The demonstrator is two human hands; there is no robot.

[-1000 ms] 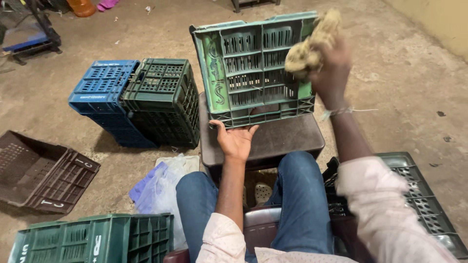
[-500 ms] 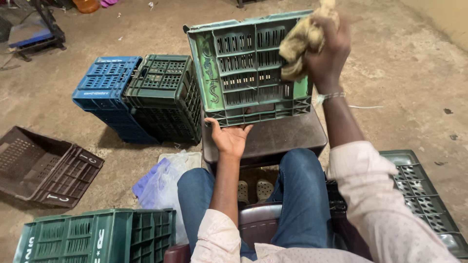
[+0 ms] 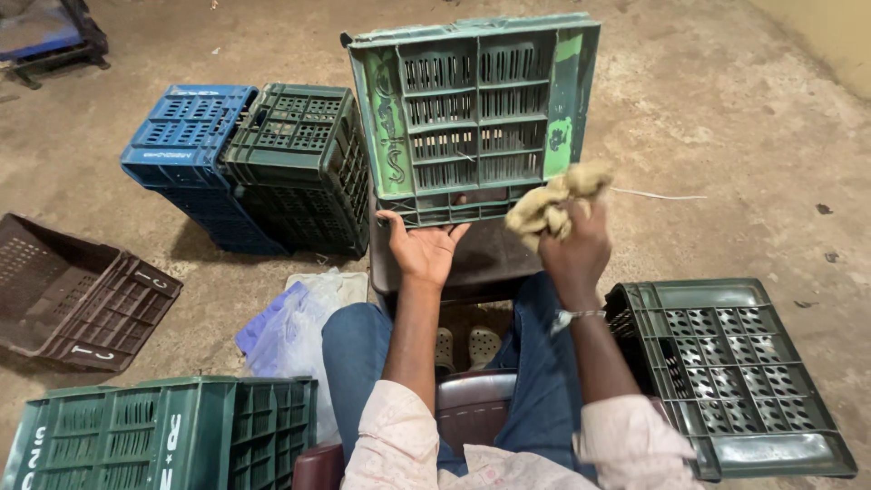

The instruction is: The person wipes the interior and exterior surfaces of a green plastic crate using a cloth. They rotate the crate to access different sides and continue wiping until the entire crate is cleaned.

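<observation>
A light green plastic crate (image 3: 472,118) stands tilted on its side on a dark brown crate (image 3: 481,263) between my knees. My left hand (image 3: 425,249) is spread palm up under the green crate's lower edge and holds it up. My right hand (image 3: 573,249) is closed around a crumpled tan rag (image 3: 555,200), held just below the crate's lower right corner. I sit on a dark red seat (image 3: 472,399), in jeans and a pale pink shirt.
A blue crate (image 3: 186,145) and a dark green crate (image 3: 304,163) sit upside down at the left. A brown crate (image 3: 77,290) lies farther left, a green one (image 3: 163,436) at bottom left, a dark green one (image 3: 735,372) at right. Plastic bags (image 3: 295,327) lie by my left knee.
My right hand has come down with the rag from the green crate's top right corner to its lower right corner. The left hand stays under the crate.
</observation>
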